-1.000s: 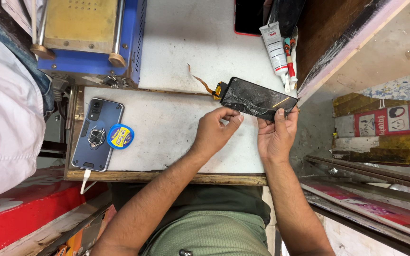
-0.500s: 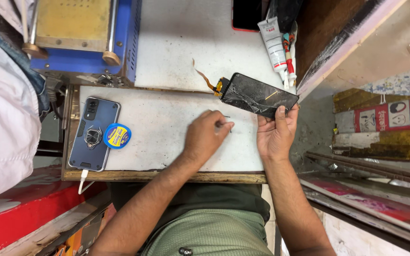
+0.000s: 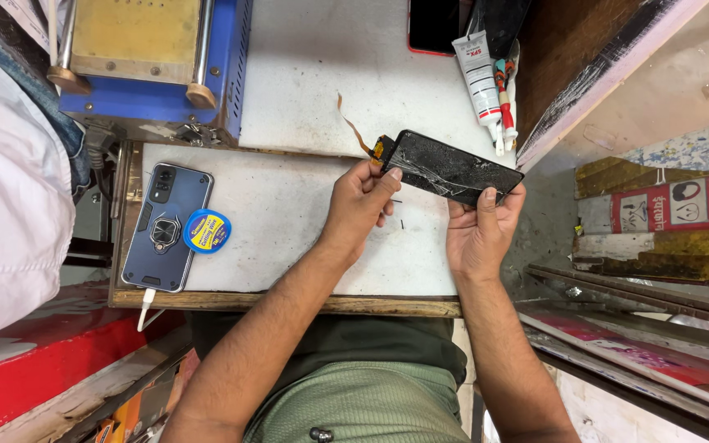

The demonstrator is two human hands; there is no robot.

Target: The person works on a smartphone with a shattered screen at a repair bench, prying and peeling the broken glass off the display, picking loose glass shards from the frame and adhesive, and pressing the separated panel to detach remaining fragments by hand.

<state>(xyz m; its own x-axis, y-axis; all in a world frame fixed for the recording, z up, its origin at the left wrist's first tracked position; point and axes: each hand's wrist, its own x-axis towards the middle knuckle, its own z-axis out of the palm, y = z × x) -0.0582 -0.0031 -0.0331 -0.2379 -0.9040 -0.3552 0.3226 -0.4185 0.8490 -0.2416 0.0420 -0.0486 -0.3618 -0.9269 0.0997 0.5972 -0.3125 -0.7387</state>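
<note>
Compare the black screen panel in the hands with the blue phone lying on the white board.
The cracked screen panel is black and badly cracked; the blue phone looks whole in its case. The panel is held above the board between the left hand and right hand; the phone lies flat, back up, untouched. An orange flex ribbon trails from the panel; a white cable is plugged into the phone. Both are flat rectangles of similar size.

Head view, steeply down, close

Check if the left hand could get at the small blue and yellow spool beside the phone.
Probably yes: the left hand only pinches the cracked screen, and bare board lies between it and the spool.
</note>
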